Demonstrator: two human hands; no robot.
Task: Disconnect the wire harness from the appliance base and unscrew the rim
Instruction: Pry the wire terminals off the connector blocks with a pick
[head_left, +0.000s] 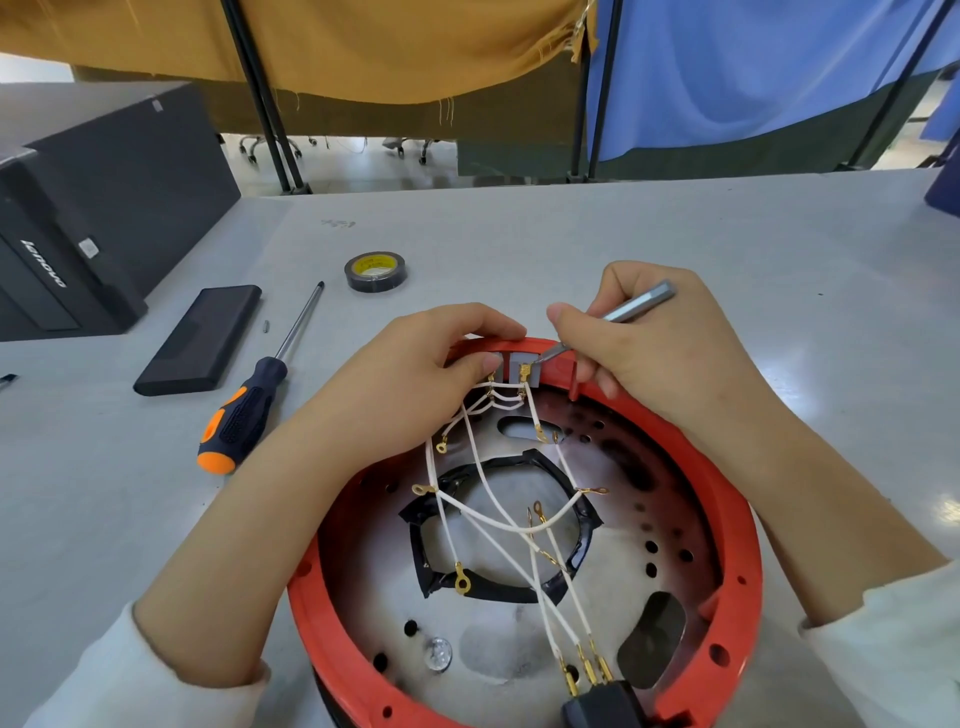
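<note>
The round appliance base (524, 613) lies open side up before me, ringed by a red rim (737, 525). White harness wires (498, 514) with gold ring terminals cross its metal floor and run up to grey connector blocks (514, 370) at the far rim. My left hand (426, 364) grips the far rim, thumb on the left block. My right hand (654, 348) holds a slim silver tool (631, 306) like a pen, its tip at a gold terminal on the right block. A black plug (602, 704) holds three wires at the near edge.
On the grey table to the left lie an orange-and-black screwdriver (260, 389), a flat black case (200, 338) and a tiny loose screw (266, 326). A roll of black tape (375, 270) sits further back. A black computer tower (104, 197) stands at far left.
</note>
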